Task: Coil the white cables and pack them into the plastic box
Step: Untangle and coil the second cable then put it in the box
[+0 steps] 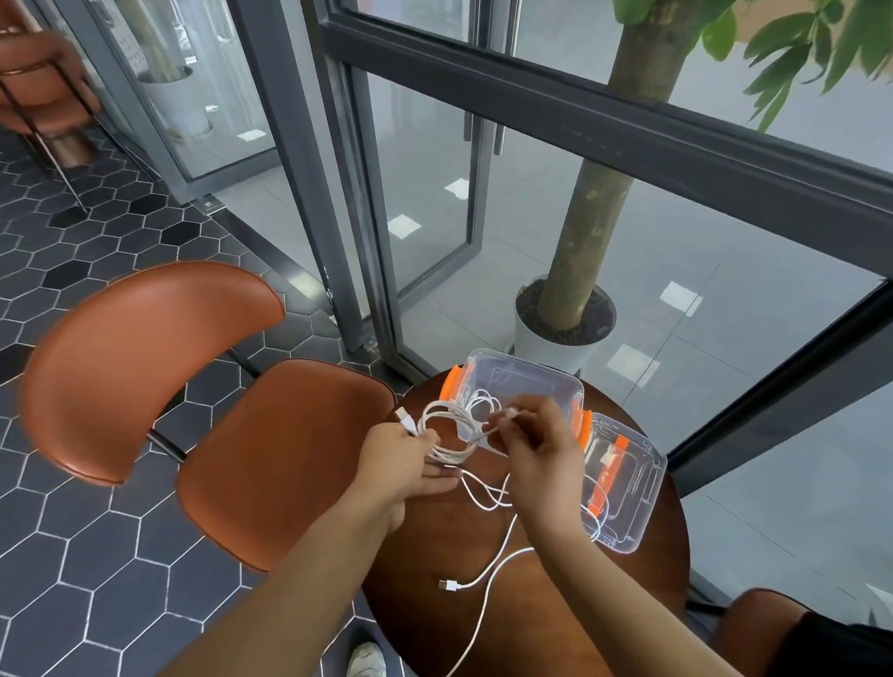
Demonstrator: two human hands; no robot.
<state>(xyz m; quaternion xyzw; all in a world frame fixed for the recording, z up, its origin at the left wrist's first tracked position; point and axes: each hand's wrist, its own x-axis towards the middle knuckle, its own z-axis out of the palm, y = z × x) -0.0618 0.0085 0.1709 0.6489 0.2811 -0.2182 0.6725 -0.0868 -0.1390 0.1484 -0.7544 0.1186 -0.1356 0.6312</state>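
Right now, in the head view, the left hand grips a part-wound coil at ten o'clock over the table, its fingers closed round the loops. The right hand pinches a strand in front of the open box at twelve; the lid lies at two. A loose cable trails toward six. It looks light, limp and springy, so hold the bunched loops, not the plugs.

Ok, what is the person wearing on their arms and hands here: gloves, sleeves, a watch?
Nothing shows. The left hand and right hand are ungloved. The left forearm and right forearm are uncovered to the frame's lower edge: no sleeve, watch or bracelet in view. Rings are too small to rule out.
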